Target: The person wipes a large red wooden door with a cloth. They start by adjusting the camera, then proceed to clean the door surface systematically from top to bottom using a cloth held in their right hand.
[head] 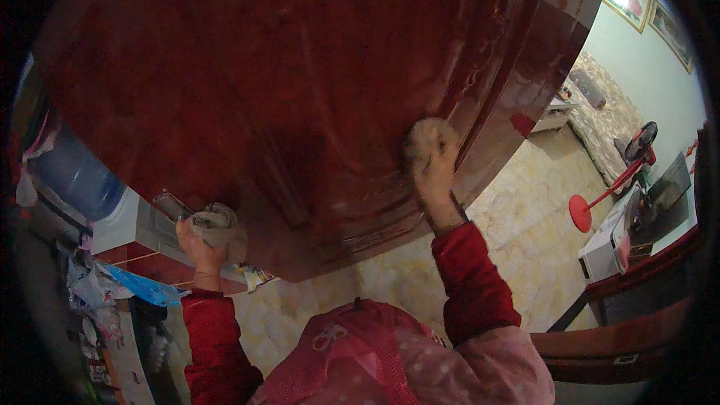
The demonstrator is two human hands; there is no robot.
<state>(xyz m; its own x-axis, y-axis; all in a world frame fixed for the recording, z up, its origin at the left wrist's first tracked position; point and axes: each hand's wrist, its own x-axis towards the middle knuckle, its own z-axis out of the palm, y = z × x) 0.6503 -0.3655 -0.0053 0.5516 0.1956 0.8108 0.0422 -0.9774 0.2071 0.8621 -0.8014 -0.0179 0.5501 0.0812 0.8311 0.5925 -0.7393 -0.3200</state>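
Observation:
A large dark red wooden door (253, 95) with raised, carved panels fills the view before me. My right hand (436, 171) presses a greyish cloth (430, 132) against the door, beside the carved moulding toward its right side; the cloth is blurred. Lower left, my left hand (205, 247) grips a bunched light-coloured cloth (216, 222). That hand is close to a metal door handle (171, 205); I cannot tell whether its fingers touch it. Both forearms wear red sleeves.
Left of the door, a blue water bottle (79, 171) stands near a grey-white cabinet (115, 228) and plastic bags (93, 284). Pale marbled floor (529, 202) lies below and right. A red standing fan (610, 185), a white box-shaped case (604, 253) and a wooden furniture edge (613, 343) are at right.

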